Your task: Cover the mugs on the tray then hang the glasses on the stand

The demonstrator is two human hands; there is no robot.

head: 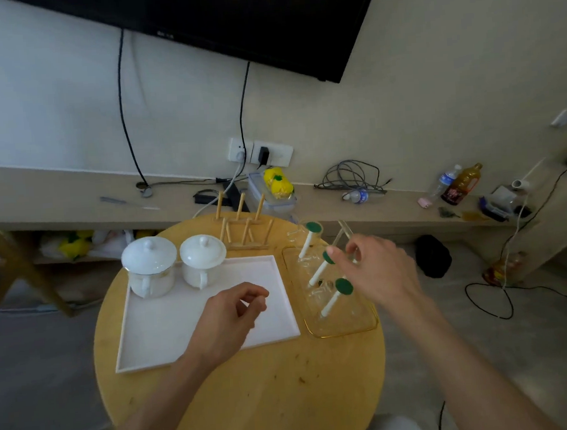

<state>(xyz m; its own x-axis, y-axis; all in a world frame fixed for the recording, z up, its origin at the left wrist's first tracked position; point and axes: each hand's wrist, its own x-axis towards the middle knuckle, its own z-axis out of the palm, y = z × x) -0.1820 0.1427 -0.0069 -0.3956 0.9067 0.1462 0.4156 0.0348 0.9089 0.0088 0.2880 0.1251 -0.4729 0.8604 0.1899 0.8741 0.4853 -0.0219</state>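
Observation:
Two white mugs stand at the back of the white tray (276, 319): the left mug (150, 274) and the right mug (202, 265), each with a white knobbed lid on it. To the right is the stand (323, 269), made of white pegs with green tips on a clear glass base. A clear glass (297, 235) sits at the far peg. My right hand (376, 268) is by the stand's far right, fingers curled around another clear glass (346, 234), which is hard to make out. My left hand (230, 316) hovers over the bare part of the tray, fingers loosely pinched on nothing.
A wooden peg rack (242, 227) stands at the back of the round wooden table (271, 393). Behind the table runs a low shelf with a lidded plastic box (270, 195), cables and bottles (461, 184). A chair leg (17, 263) slants at the left.

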